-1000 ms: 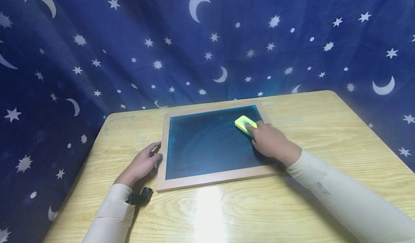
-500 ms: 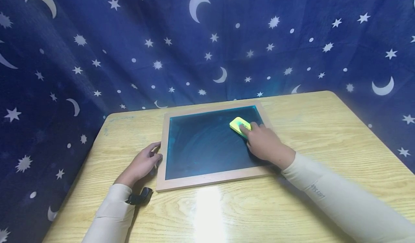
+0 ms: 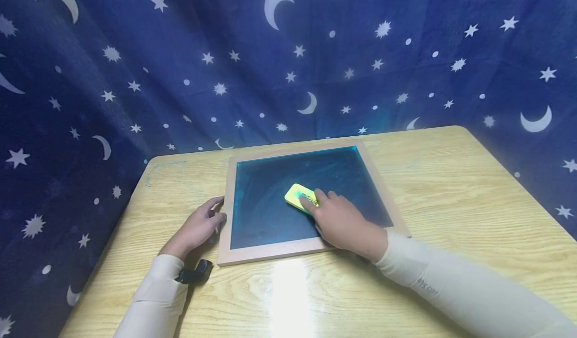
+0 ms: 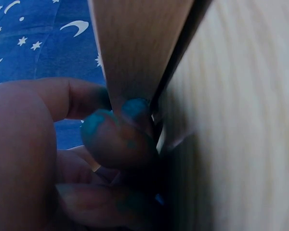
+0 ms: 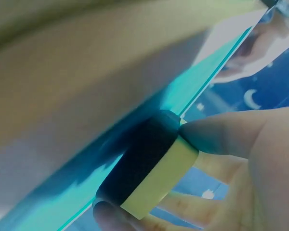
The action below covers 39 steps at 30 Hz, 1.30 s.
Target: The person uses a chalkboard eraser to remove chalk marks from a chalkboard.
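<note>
A chalkboard (image 3: 266,213) with a pale wooden frame lies on the table, faint blue chalk smears over its dark face. My right hand (image 3: 340,223) grips a yellow chalkboard eraser (image 3: 295,195) on the lower middle of the board, index finger along its top. In the right wrist view, the eraser's dark felt (image 5: 142,161) faces the board, with thumb and fingers at its opposite ends. Fingertips of my left hand (image 3: 196,230) rest against the outer left side of the frame (image 4: 137,43), fingers loosely bent. Blue chalk marks those fingertips (image 4: 113,139) in the left wrist view.
The wood-grain table (image 3: 451,188) extends on all sides of the board, with blue smudges near its back left corner. A dark blue curtain (image 3: 252,67) with moons and stars hangs behind and at the sides. A black strap device (image 3: 197,273) sits on the left wrist.
The right hand has slid the eraser from the board's upper right toward its lower middle, leftward and nearer. The left hand and the chalkboard have stayed in place.
</note>
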Available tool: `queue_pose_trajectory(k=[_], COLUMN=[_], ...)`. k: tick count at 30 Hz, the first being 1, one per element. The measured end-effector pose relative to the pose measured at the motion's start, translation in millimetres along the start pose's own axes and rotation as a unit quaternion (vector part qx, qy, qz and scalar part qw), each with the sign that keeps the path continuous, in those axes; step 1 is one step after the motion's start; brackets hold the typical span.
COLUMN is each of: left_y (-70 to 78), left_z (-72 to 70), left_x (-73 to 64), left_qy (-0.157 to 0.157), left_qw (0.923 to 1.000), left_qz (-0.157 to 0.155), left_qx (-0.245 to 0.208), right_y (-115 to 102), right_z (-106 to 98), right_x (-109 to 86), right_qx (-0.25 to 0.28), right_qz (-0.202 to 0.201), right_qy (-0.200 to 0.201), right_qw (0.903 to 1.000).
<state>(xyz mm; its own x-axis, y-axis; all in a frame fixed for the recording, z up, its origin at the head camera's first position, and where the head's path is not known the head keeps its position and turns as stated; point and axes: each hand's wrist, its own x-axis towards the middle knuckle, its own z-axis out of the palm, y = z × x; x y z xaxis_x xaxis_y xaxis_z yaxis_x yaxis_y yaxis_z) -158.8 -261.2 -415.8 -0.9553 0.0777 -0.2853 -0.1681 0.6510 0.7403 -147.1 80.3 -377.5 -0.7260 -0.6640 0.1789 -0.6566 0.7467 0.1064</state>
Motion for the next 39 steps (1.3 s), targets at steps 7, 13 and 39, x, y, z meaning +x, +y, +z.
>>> queue_pose_trajectory(k=[7,13,39], left_y=[0.6,3.6,1.0], left_z=[1.0,2.0,0.5], left_x=[0.7,0.3,-0.3], left_qy=[0.000,-0.001,0.002], left_qw=[0.9999,0.9999,1.0000], left_qz=[0.008,0.007,-0.001], left_qx=[-0.014,-0.012,-0.005], right_y=[-25.5,-26.9,66.0], right_z=[-6.0,-7.6,-0.2], right_x=[-4.6,-6.1,-46.6], right_qx=[0.022,0.032,0.065], right_qz=[-0.023,-0.014,0.119], right_qy=[-0.036,-0.053,-0.031], right_qw=[0.9989,0.9980,0.9902])
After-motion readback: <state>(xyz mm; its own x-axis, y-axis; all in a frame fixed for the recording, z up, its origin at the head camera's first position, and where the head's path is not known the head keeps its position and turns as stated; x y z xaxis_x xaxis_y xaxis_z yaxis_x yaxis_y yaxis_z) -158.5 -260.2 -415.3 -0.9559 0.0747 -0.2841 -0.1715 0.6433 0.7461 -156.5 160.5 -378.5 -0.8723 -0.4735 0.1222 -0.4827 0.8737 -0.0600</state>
